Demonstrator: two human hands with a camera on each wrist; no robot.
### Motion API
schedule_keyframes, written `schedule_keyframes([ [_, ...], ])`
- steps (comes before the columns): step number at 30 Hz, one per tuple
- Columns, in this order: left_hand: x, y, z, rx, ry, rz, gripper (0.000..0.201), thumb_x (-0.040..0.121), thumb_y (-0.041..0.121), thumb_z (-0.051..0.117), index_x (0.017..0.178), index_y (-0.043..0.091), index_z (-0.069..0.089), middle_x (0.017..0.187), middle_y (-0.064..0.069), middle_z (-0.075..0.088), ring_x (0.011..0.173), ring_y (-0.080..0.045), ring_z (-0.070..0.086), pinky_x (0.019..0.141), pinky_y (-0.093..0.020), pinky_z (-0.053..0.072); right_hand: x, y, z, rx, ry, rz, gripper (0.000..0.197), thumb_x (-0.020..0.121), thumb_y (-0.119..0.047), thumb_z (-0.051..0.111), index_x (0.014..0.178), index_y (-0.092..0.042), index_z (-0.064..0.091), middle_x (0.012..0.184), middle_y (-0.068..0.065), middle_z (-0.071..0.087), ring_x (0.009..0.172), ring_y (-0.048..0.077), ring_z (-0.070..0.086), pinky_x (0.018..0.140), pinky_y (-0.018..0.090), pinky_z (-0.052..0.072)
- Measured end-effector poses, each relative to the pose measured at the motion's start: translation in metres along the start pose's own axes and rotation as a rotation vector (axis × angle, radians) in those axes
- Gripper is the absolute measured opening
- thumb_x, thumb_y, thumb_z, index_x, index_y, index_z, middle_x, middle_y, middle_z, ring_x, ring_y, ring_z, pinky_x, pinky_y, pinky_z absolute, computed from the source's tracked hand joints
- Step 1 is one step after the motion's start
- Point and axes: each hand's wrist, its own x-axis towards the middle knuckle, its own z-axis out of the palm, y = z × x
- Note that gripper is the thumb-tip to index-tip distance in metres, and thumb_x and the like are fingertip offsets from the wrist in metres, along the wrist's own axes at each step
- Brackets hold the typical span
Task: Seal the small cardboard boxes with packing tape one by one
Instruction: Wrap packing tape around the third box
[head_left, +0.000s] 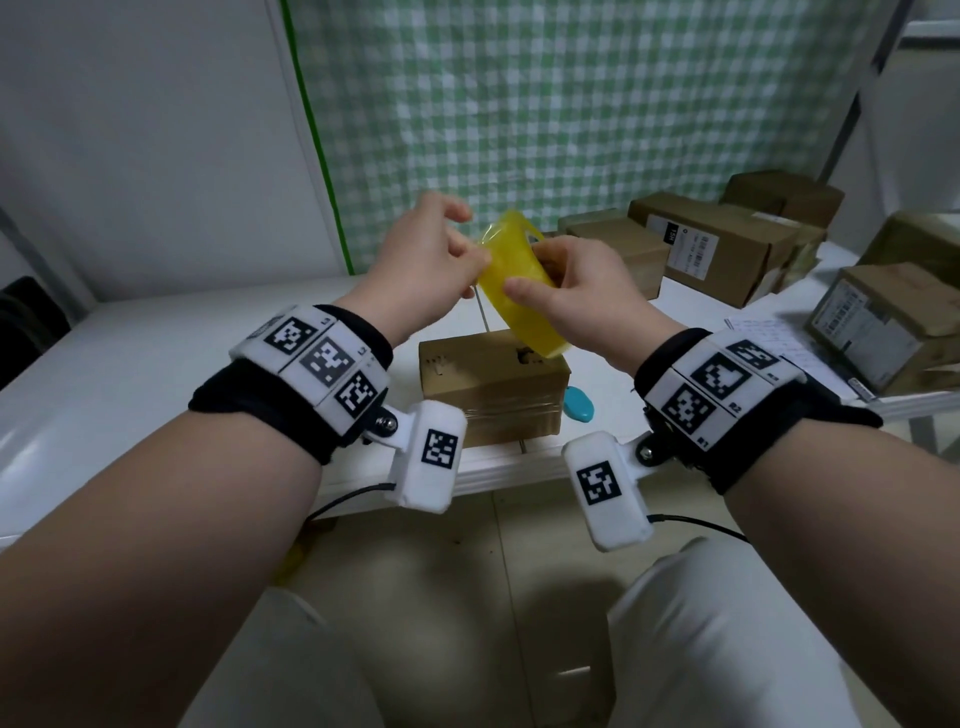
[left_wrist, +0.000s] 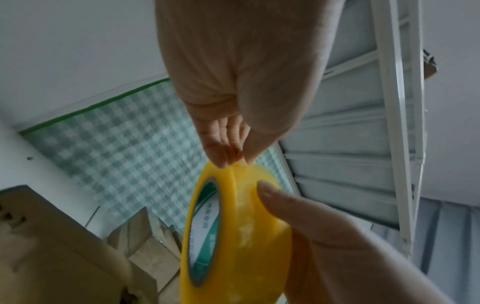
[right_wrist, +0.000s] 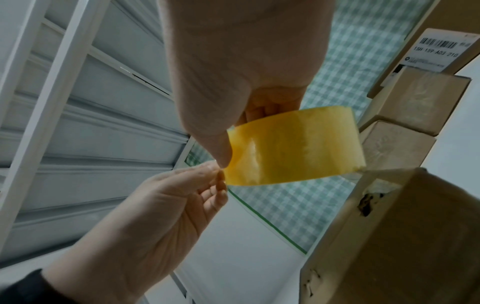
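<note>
Both hands are raised above the near edge of the bench, so the roll of packing tape (head_left: 519, 291) hangs in the air directly over the small cardboard box (head_left: 493, 387) that sits at that edge. The right hand (head_left: 582, 296) is clamped on the roll, thumb across the outer face and fingers behind, which steadies it so it cannot spin. The left hand (head_left: 426, 260) has thumb and fingertips pressed together at the roll's upper rim, seemingly pinching the loose end of the tape to peel it free; the wrist views are too soft to show the tape's edge itself. More boxes (head_left: 711, 244) wait toward the far right corner of the bench. A small blue object (head_left: 578, 404) lies just beside the near box on its right.
</note>
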Motion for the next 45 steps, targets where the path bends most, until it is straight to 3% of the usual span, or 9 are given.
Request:
schedule_keyframes([
  [9,0.009,0.008,-0.004,-0.287,-0.024,-0.170,0.023,0.095,0.010,0.053,0.071,0.014,0.054,0.067,-0.003,0.053,0.061,-0.014,0.051,0.078,-0.037,0.052,-0.001,0.002,-0.009,0.061,0.039,0.006,0.046,0.083,-0.049,0.064,0.114,-0.015,0.065,0.107,0.001,0.068,0.098,0.017,0.063,0.088,0.041,0.052],
  [14,0.011,0.010,-0.011,-0.512,0.079,-0.324,0.029,0.098,0.005,0.044,0.070,0.011,0.046,0.062,-0.004,0.043,0.047,-0.009,0.043,0.044,-0.020,0.049,-0.009,0.012,-0.022,0.306,-0.056,0.024,0.068,0.058,-0.042,0.083,0.116,-0.021,0.053,0.105,-0.001,0.061,0.092,0.010,0.058,0.078,0.021,0.051],
  [18,0.012,0.001,-0.011,-0.778,0.153,-0.495,0.025,0.096,0.000,0.045,0.072,0.007,0.048,0.063,-0.005,0.042,0.050,-0.011,0.042,0.060,-0.035,0.059,-0.016,0.020,-0.018,0.182,-0.102,0.022,0.083,0.055,-0.028,0.091,0.122,-0.027,0.042,0.117,-0.008,0.051,0.104,0.014,0.055,0.084,0.030,0.050],
  [22,0.009,-0.007,-0.009,-0.923,0.103,-0.627,0.024,0.097,0.000,0.041,0.074,0.004,0.046,0.067,-0.006,0.039,0.054,-0.012,0.037,0.060,-0.041,0.057,-0.009,0.025,-0.017,0.181,0.050,0.037,0.066,0.062,-0.018,0.086,0.116,-0.023,0.048,0.113,-0.001,0.054,0.101,0.020,0.056,0.078,0.034,0.052],
  [25,0.007,-0.014,-0.008,-0.864,0.030,-0.694,0.024,0.097,0.002,0.041,0.075,0.006,0.048,0.066,-0.004,0.041,0.057,-0.012,0.042,0.053,-0.037,0.058,-0.005,0.023,-0.018,0.257,0.155,0.070,0.056,0.065,-0.017,0.080,0.114,-0.019,0.054,0.109,0.005,0.060,0.098,0.022,0.060,0.082,0.045,0.054],
  [31,0.001,-0.015,0.003,-0.771,-0.098,-0.762,0.021,0.095,0.024,0.055,0.079,0.011,0.059,0.061,0.001,0.052,0.053,-0.009,0.053,0.049,-0.029,0.058,0.005,0.016,-0.020,0.129,0.450,0.072,0.053,0.072,-0.019,0.073,0.123,-0.024,0.057,0.130,0.000,0.039,0.116,0.011,0.044,0.097,0.018,0.038],
  [37,0.003,-0.012,0.006,-0.882,-0.134,-0.725,0.011,0.097,0.014,0.051,0.093,0.007,0.058,0.058,-0.002,0.049,0.065,-0.014,0.057,0.065,-0.041,0.060,0.002,0.019,-0.019,0.274,0.374,0.100,0.046,0.074,-0.029,0.068,0.118,-0.029,0.055,0.103,-0.009,0.060,0.106,0.020,0.058,0.096,0.046,0.046],
  [42,0.002,-0.010,0.009,-0.723,-0.044,-0.685,0.008,0.097,0.006,0.047,0.105,0.006,0.046,0.068,-0.005,0.046,0.070,-0.020,0.063,0.056,-0.032,0.060,0.005,0.022,-0.023,0.253,0.353,0.106,0.044,0.080,-0.018,0.067,0.119,-0.032,0.052,0.098,-0.016,0.054,0.099,0.015,0.056,0.089,0.036,0.051],
  [45,0.004,-0.018,0.007,-0.635,0.030,-0.662,0.029,0.095,-0.004,0.041,0.123,0.002,0.045,0.081,-0.008,0.049,0.065,-0.016,0.058,0.050,-0.028,0.058,0.011,0.020,-0.031,0.048,0.311,0.036,0.061,0.082,-0.003,0.057,0.135,-0.032,0.047,0.122,0.000,0.053,0.110,0.020,0.052,0.092,0.031,0.047],
])
